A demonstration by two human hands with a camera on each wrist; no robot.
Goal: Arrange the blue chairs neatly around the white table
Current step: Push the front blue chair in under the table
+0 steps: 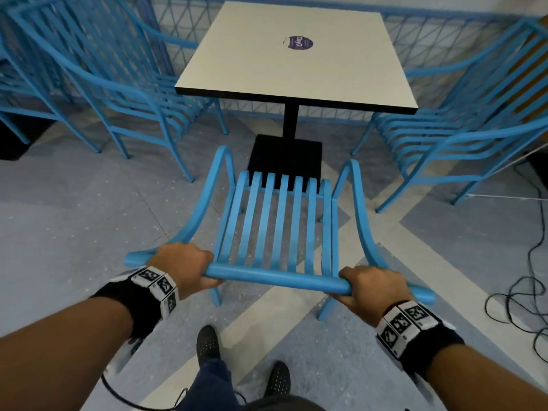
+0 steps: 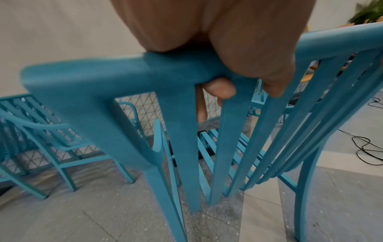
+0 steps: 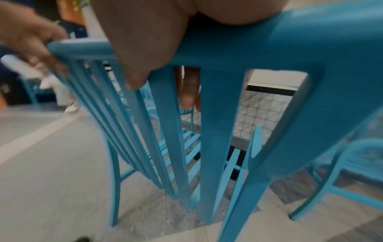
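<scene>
A blue slatted chair (image 1: 278,226) stands in front of me, its seat facing the white square table (image 1: 296,54). My left hand (image 1: 185,269) grips the left end of the chair's top rail (image 1: 275,277), fingers curled under it. My right hand (image 1: 369,287) grips the right end of the same rail. In the left wrist view my left hand (image 2: 228,65) wraps the rail (image 2: 103,77); in the right wrist view my right hand (image 3: 145,49) wraps the rail (image 3: 259,49). The chair's front edge is near the table's black base (image 1: 284,157).
Stacked blue chairs (image 1: 98,78) stand left of the table and another blue chair (image 1: 462,126) stands at its right. A blue mesh fence (image 1: 444,34) runs behind. Black cables (image 1: 527,292) lie on the floor at right. My shoes (image 1: 207,345) are below the chair.
</scene>
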